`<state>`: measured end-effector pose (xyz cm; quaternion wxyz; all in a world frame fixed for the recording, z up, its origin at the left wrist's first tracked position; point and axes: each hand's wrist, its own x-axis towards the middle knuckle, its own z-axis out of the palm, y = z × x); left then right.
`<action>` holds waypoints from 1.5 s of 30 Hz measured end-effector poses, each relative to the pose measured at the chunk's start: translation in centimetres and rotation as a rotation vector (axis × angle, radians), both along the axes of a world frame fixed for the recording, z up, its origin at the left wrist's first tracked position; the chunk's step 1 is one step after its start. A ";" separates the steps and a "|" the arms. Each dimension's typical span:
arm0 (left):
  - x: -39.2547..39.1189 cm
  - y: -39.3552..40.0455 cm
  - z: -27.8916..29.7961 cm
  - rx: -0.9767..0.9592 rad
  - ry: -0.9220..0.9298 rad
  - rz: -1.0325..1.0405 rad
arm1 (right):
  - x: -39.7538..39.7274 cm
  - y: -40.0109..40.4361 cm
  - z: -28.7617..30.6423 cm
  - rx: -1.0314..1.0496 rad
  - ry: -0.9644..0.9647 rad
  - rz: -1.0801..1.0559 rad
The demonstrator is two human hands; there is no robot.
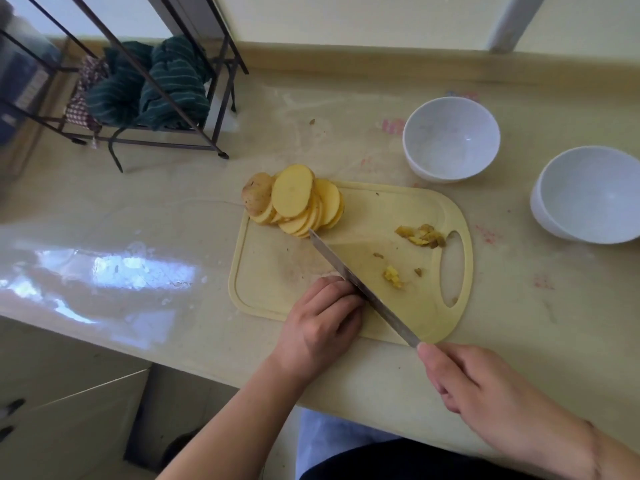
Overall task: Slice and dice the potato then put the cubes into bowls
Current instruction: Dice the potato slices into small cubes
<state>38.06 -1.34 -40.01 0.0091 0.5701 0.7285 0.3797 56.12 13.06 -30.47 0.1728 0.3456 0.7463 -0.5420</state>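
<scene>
The potato slices (298, 200) sit in a leaning pile at the upper left corner of the yellow cutting board (277, 271), near the middle of the picture. The slices are round and yellow, and one end piece on the left of the pile has brown skin on it. Your right hand (485, 386), at the lower right, has its fingers curled tight around the handle of the knife (360, 287). The long blade slants up and to the left across the board, and its tip touches the bottom of the pile. Your left hand (322, 323) rests on the near edge of the board, just left of the blade, with its fingers bent down. I cannot tell if it is holding anything. Small potato scraps (420, 235) lie on the right side of the board, close to the handle hole. Two white bowls stand on the counter (173, 202) at the upper right, one bowl (450, 138) just past the board and the other bowl (588, 194) at the right edge of the picture. A metal rack (214, 129) with dark striped cloths (166, 84) sits at the upper left.
</scene>
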 end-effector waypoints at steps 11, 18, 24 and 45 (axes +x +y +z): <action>0.3 -0.5 0.8 0.035 -0.011 0.074 | 1.0 1.0 1.3 -0.176 -0.048 -0.051; 0.2 -0.8 0.3 0.008 0.031 0.034 | 1.6 0.4 1.4 -0.121 -0.053 0.024; 0.1 -0.9 0.1 -0.002 0.044 0.015 | 2.0 0.2 0.9 -0.059 -0.042 0.045; 0.0 -0.9 -0.1 0.005 0.029 0.018 | 0.5 -0.3 -0.3 -0.004 -0.010 0.042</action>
